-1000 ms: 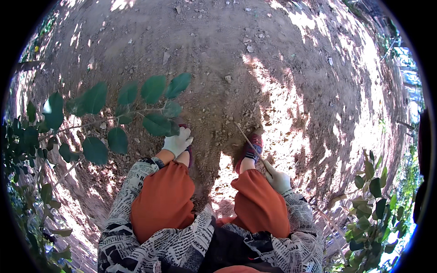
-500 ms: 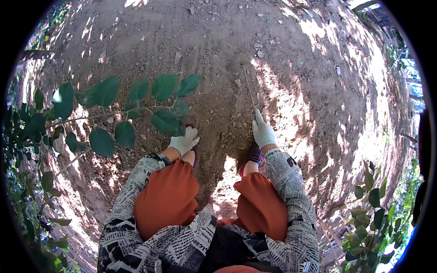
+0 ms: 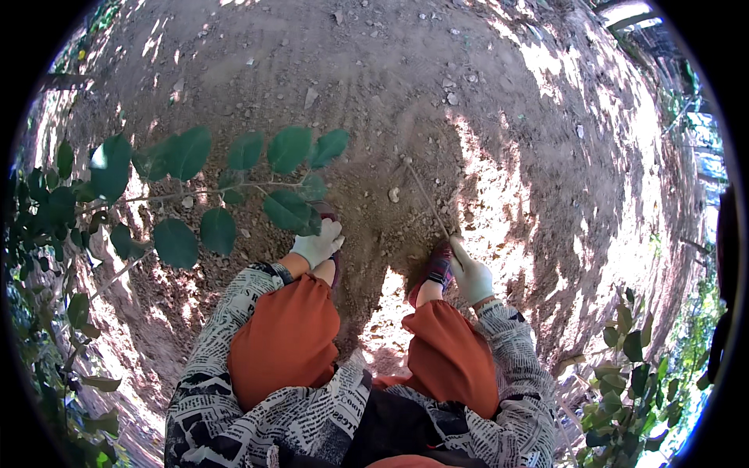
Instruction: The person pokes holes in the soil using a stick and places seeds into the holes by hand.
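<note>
My right hand [image 3: 471, 274], in a white glove, is closed around one end of a thin stick [image 3: 426, 193]. The stick slants away to the left, its far tip at the soil in front of my feet. My left hand [image 3: 318, 242], gloved in white too, has its fingers curled beside my left shoe [image 3: 335, 269]; whether anything is inside them is hidden. A leafy branch [image 3: 243, 186] hangs across from the left, its nearest leaves overlapping that hand. A small pale stone [image 3: 394, 195] lies on the soil near the stick.
Dry brown ground [image 3: 374, 86] strewn with pebbles stretches ahead, patched with sunlight. My right shoe [image 3: 437, 269] stands beside the stick hand. Leafy shoots [image 3: 632, 366] rise at the lower right, and more foliage [image 3: 47, 210] crowds the left rim.
My right hand has drawn back toward me and a little to the right, bringing the stick with it; the stick's tip is now nearer. A pale stone shows near the tip. My left hand stays put.
</note>
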Demonstrator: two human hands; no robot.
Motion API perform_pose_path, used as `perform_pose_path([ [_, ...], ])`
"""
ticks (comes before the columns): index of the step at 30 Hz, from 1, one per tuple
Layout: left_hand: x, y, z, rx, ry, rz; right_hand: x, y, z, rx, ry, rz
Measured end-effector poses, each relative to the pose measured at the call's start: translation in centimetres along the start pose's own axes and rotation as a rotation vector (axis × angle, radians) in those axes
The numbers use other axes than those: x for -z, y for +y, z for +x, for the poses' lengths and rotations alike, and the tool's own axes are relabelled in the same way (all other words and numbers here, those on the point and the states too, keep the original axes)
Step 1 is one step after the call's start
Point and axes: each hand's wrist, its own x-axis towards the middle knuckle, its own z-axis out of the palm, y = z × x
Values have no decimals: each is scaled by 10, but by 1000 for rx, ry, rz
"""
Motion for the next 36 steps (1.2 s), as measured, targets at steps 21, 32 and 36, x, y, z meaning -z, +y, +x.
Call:
perform_pose_path([
  [21,10,1,-1,33,-130,9,-1,-48,-6,65,-320,-190],
  [32,-2,-8,-1,-54,52,-50,-3,-97,212,-72,118,-16],
  [36,-2,-7,-1,-56,46,-2,-27,-137,238,-81,73,-54],
])
